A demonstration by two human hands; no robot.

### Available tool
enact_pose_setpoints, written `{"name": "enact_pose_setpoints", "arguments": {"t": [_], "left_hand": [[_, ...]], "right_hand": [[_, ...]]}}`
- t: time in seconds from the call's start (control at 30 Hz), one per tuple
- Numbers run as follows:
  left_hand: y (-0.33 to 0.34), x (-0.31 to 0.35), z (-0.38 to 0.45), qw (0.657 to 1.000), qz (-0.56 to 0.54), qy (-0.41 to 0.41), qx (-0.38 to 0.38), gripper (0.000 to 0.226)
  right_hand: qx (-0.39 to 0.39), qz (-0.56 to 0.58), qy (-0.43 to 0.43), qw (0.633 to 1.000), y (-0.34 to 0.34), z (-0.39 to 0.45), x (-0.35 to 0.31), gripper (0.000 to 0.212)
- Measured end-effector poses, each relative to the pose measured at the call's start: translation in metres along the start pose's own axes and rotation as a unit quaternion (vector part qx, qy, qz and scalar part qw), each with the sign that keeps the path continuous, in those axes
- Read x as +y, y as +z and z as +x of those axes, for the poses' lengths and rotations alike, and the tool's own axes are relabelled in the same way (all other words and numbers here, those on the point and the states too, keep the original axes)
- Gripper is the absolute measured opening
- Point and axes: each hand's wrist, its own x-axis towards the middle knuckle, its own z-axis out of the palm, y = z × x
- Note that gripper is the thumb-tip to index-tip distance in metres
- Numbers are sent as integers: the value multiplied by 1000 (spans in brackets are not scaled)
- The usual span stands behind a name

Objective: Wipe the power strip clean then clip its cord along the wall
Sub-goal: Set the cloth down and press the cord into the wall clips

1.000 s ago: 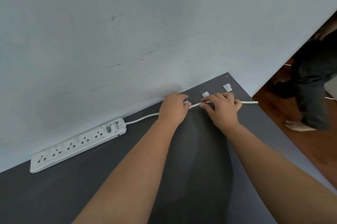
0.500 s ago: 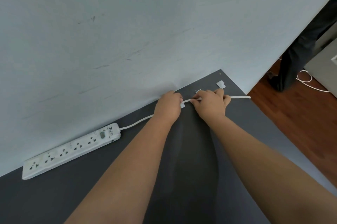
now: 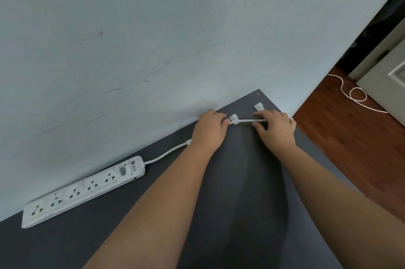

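Observation:
A white power strip (image 3: 84, 190) lies on the dark grey surface (image 3: 241, 192) along the foot of the pale wall (image 3: 153, 38). Its white cord (image 3: 166, 153) runs right, under my left hand (image 3: 210, 131), through a small white clip (image 3: 234, 119), and on to my right hand (image 3: 275, 128). Both hands pinch the cord, one on each side of that clip. A second white clip (image 3: 258, 107) sits just beyond my right hand, near the surface's far corner.
The grey surface ends at a right edge by my right hand, with a wooden floor (image 3: 350, 137) below. A loose white cable (image 3: 357, 95) loops on that floor beside a pale cabinet (image 3: 385, 84).
My right hand has slid to the right along the cord, away from the left hand, uncovering the clip between them. The person who stood at the right is gone from view.

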Motion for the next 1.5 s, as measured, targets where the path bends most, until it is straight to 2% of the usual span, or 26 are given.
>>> {"name": "enact_pose_setpoints", "arguments": {"t": [0.27,0.43,0.67,0.9,1.3,1.4,1.5], "left_hand": [[8,24,30,997,-1,-42,-65,22],[9,25,32,993,-61,-81,-58,13],[21,28,32,996,-22,-90,-17,20],[25,31,27,998,60,-28,2,30],[39,15,24,996,61,1,61,28],[41,14,22,996,57,7,69,27],[42,14,18,997,34,9,72,25]], "right_hand": [[61,32,-38,997,20,-7,10,15],[93,26,-52,994,23,-5,10,13],[106,21,-55,993,26,-1,11,13],[127,17,-61,990,30,-2,13,14],[127,-13,-47,991,35,16,8,16],[115,13,-28,993,34,19,8,17],[129,98,-32,986,31,20,9,16]]}}
